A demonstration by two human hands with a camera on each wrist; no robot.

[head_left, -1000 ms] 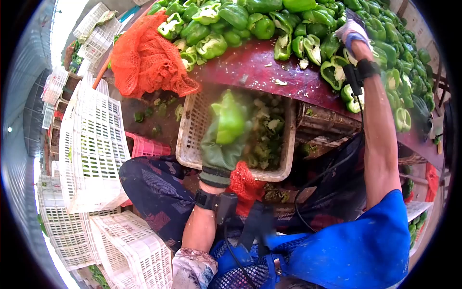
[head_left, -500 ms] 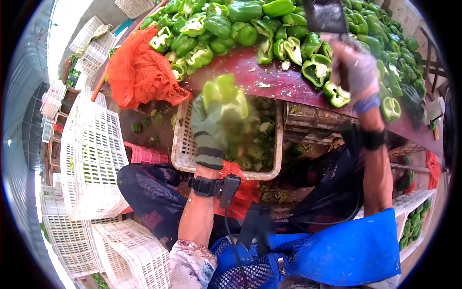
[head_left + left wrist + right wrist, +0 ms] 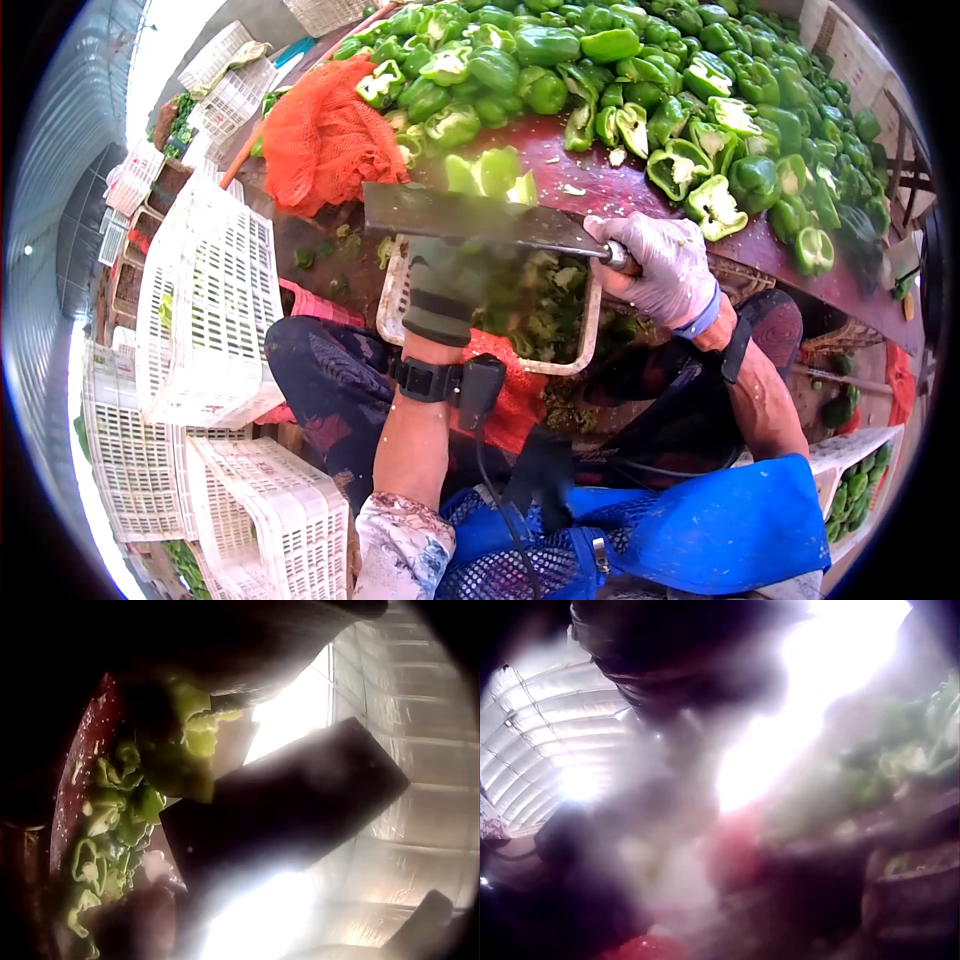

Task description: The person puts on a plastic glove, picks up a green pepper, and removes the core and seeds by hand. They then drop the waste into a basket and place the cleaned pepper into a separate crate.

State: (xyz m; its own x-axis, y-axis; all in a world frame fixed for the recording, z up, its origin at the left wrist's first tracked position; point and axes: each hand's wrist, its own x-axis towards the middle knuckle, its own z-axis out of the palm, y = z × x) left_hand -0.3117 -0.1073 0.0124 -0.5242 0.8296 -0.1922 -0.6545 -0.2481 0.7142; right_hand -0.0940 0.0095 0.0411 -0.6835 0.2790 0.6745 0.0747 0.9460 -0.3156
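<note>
My right hand [image 3: 672, 268], in a thin whitish glove, grips the wooden handle of a cleaver [image 3: 480, 222]. Its wide dark blade stretches leftward over the crate, partly covering my left hand [image 3: 438, 275]. That hand wears a green-grey glove with a striped cuff and holds a cut bell pepper [image 3: 492, 176], whose pale jagged edges show beyond the blade. From the left wrist, the bell pepper [image 3: 201, 739] appears beside the dark cleaver blade [image 3: 292, 799]. The right wrist view is blurred and glare-filled.
Below my hands stands a dirty white crate [image 3: 590, 325] of pepper scraps. A heap of green peppers [image 3: 780, 110], some halved, covers much of the red table [image 3: 545, 150]. An orange mesh bag [image 3: 325, 135] hangs over its left edge. White crates [image 3: 210, 300] stack up at left.
My right hand has come from the pepper heap at upper right down and left, bringing the cleaver over the crate. My left hand keeps hold of the bell pepper near the table edge.
</note>
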